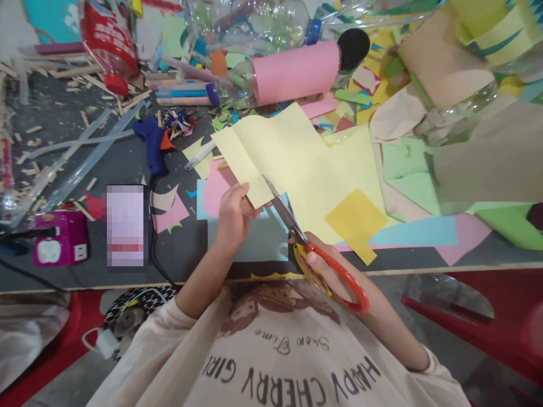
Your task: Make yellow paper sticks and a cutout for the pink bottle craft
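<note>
My left hand (pixel 234 213) pinches the near edge of a pale yellow sheet of paper (pixel 292 158) and holds it up over the dark table. My right hand (pixel 319 265) grips a pair of scissors (pixel 305 240) with red and yellow handles. The steel blades point up and to the left, with the edge of the yellow sheet between them just right of my left thumb. A darker yellow square (pixel 355 221) lies beside the scissors on the right.
A pink paper-wrapped bottle (pixel 297 70) lies at the back among clear bottles and pens. A blue glue gun (pixel 151 141), wood scraps, a magenta power strip (pixel 61 237) and a cable sit on the left. Coloured paper sheets (pixel 416 181) cover the right.
</note>
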A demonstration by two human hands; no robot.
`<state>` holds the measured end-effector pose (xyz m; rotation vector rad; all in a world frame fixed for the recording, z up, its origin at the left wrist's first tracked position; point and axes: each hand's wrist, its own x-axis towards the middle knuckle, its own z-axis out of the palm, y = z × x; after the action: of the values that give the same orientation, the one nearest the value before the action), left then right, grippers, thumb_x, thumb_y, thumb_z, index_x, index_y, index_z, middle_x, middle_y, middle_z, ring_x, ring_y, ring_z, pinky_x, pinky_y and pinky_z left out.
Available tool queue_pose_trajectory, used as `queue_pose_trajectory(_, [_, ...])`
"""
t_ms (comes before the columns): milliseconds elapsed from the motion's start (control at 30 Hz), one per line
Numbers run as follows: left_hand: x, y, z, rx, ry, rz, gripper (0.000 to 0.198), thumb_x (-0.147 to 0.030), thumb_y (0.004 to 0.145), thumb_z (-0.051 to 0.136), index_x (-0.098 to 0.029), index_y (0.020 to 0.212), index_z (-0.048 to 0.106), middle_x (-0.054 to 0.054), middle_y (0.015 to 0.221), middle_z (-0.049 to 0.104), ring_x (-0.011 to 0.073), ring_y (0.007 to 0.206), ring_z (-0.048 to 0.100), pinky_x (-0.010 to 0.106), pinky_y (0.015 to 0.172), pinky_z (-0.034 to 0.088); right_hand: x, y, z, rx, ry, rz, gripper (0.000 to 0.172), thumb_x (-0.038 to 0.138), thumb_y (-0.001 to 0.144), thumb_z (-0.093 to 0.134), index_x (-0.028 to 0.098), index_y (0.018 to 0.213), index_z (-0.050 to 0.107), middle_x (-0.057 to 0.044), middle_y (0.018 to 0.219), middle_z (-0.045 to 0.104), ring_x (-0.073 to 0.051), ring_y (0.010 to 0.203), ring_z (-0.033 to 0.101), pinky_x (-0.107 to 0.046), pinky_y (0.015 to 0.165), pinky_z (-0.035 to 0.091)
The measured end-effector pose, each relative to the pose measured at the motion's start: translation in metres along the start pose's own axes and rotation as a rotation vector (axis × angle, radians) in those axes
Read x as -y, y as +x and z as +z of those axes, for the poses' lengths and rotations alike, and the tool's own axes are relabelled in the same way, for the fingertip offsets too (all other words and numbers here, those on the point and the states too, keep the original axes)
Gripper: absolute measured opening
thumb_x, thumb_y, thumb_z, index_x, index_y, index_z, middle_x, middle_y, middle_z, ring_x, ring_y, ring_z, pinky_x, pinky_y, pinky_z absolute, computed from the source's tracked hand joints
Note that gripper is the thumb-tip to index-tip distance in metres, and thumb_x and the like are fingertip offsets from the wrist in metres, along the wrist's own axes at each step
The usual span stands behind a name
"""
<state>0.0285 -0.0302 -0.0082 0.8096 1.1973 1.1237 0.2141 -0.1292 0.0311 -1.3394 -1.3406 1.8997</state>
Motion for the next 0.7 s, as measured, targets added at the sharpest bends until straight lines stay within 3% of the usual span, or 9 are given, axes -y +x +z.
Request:
queue_pose_trajectory(100, [-0.002,0.000,0.001,-0.037,-0.070,-0.020,0.033,-0.049,0.080,0.062,-0.019,0.067,0.055,0.004,0.064,0.055,0.0174,0.060,0.059,0.026,0.042,0.035,0.000,0.001,0.002,-0.017,0.011,0.036,0.037,0.058,0.094,0.041,0.022,0.091,0.047,0.007,0.060,0.037,-0.007,0.048,0.029,-0.025,0.044,0.024])
queue_pose_trajectory(200, [-0.004,0.000,0.002,-0.059,-0.119,-0.039,0.025,-0.041,0.076,0.064,-0.018,0.068,0.058,0.002,0.063,0.055,0.0124,0.051,0.053,0.024,0.038,0.028,0.001,0.002,0.002,-0.018,0.009,0.058,0.044,0.063,0.092,0.042,0.020,0.102,0.050,0.008,0.059,0.037,-0.007,0.047,0.028,-0.025,0.044,0.023])
queue_pose_trajectory(267, [-0.004,0.000,0.002,-0.066,-0.087,-0.043,0.023,-0.038,0.076,0.063,-0.019,0.066,0.057,-0.002,0.055,0.049,0.0106,0.046,0.047,0.023,0.038,0.028,0.003,0.002,0.002,-0.008,0.011,0.079,0.049,0.064,0.091,0.042,0.020,0.109,0.051,0.008,0.057,0.037,-0.007,0.046,0.029,-0.026,0.043,0.023])
queue_pose_trajectory(367, [-0.002,0.001,0.000,-0.120,0.043,0.021,0.026,-0.038,0.079,0.063,-0.020,0.063,0.055,-0.005,0.047,0.039,0.0092,0.043,0.042,0.022,0.042,0.033,0.007,0.000,0.002,-0.015,-0.007,0.079,0.046,0.063,0.092,0.040,0.020,0.103,0.051,0.007,0.057,0.038,-0.008,0.047,0.029,-0.027,0.045,0.024])
queue_pose_trajectory(567, [0.003,0.000,-0.002,-0.198,0.172,0.199,0.023,-0.042,0.081,0.065,-0.020,0.087,0.064,-0.001,0.066,0.058,0.0144,0.071,0.060,0.025,0.066,0.050,0.014,-0.004,0.003,0.024,-0.057,0.061,0.052,0.069,0.090,0.036,0.021,0.103,0.051,0.003,0.066,0.041,-0.010,0.053,0.033,-0.028,0.049,0.028])
queue_pose_trajectory(700, [-0.002,-0.004,-0.002,-0.182,0.255,0.204,0.027,-0.042,0.082,0.063,-0.020,0.098,0.065,0.000,0.076,0.066,0.0126,0.066,0.059,0.023,0.061,0.048,0.014,-0.007,0.005,0.032,-0.006,0.060,0.050,0.067,0.092,0.033,0.021,0.104,0.050,0.003,0.067,0.041,-0.011,0.055,0.033,-0.029,0.050,0.028])
